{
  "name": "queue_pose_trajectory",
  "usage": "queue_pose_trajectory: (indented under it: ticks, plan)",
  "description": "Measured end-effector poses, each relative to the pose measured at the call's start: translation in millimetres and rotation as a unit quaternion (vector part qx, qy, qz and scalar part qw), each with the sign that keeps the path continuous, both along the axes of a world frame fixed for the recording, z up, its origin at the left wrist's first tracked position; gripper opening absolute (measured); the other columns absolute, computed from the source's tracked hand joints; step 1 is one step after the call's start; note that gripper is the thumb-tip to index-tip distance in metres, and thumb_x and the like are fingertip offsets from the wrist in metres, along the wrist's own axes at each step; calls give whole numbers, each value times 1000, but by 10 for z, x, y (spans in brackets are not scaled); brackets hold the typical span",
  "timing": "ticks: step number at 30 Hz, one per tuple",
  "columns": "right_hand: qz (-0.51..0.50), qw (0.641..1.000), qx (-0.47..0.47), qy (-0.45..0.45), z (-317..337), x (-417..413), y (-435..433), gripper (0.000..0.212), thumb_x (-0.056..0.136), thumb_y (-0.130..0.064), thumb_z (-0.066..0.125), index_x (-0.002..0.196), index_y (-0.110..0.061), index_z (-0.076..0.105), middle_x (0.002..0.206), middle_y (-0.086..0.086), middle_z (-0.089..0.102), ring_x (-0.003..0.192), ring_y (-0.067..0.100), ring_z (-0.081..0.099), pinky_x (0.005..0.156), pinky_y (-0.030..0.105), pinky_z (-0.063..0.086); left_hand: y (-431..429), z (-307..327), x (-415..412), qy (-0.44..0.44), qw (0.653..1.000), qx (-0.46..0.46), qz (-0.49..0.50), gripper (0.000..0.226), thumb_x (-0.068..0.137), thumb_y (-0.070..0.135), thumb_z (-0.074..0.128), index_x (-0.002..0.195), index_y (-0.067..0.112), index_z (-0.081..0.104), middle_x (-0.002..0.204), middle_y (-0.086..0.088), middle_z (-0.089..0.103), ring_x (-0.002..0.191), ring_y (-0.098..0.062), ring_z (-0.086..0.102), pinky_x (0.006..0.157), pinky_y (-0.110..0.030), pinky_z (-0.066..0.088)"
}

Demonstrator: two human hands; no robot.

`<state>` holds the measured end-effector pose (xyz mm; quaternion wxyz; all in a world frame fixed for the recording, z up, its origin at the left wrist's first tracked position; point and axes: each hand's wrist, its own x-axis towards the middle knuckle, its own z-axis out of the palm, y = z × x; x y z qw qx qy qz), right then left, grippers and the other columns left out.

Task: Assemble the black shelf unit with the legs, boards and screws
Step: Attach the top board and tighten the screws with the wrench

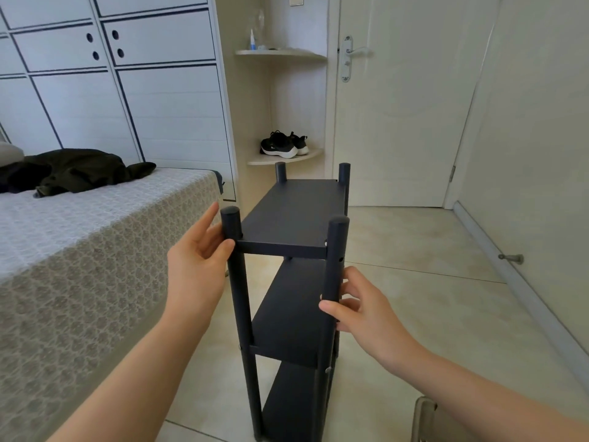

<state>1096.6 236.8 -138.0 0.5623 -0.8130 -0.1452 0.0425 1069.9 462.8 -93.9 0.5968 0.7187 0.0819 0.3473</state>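
The black shelf unit stands upright on the tiled floor just beside the bed, straight ahead of the person and between both hands. Its legs run vertically and its three boards stretch lengthwise away from the person. The left hand lies spread against the near-left leg at top-board height, fingers nearly straight and thumb touching the corner. The right hand, lower down, wraps thumb and fingers around the near-right leg. Any shift or steadying will likely turn on this two-leg hold.
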Motion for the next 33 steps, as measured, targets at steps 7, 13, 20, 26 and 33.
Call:
queue_pose_trajectory:
  ticks: [7,13,20,26,33]
  plan:
    - [29,999,-18,1,-11,-59,185,36,92,-24,68,124,-28,52,122,-5,62,111,19,62,94,44,56,114,-19,-38,-4,999,-38,30,54,96,-8,56,136,28,61,116,21,67,102,18,61,78,1,46]
    - [31,999,-23,-5,-18,-75,255,36,91,-25,69,122,-29,52,120,-7,62,110,17,62,93,43,56,-119,25,-190,-42,965,221,137,59,94,1,61,148,25,48,146,13,48,142,-5,35,118,-32,25]
    - [50,996,-50,-55,-24,-52,262,27,94,-27,64,118,-29,53,104,-11,65,97,10,66,88,36,57,-527,-43,-145,-21,934,353,-49,49,90,29,50,139,30,57,132,29,48,141,7,28,126,-33,-7]
    - [48,993,-71,-87,-94,-35,266,23,99,-29,57,117,-37,45,95,-18,64,91,3,66,88,28,56,-637,-81,-27,-8,921,389,-24,65,83,72,48,131,32,63,131,23,57,140,0,34,121,-32,-18]
    - [46,993,-74,-81,-86,-39,293,28,99,-27,56,117,-41,39,90,-30,56,84,-10,61,79,11,50,-672,-127,33,-25,929,367,27,46,79,45,80,120,28,71,118,18,67,131,-10,47,121,-34,-7]
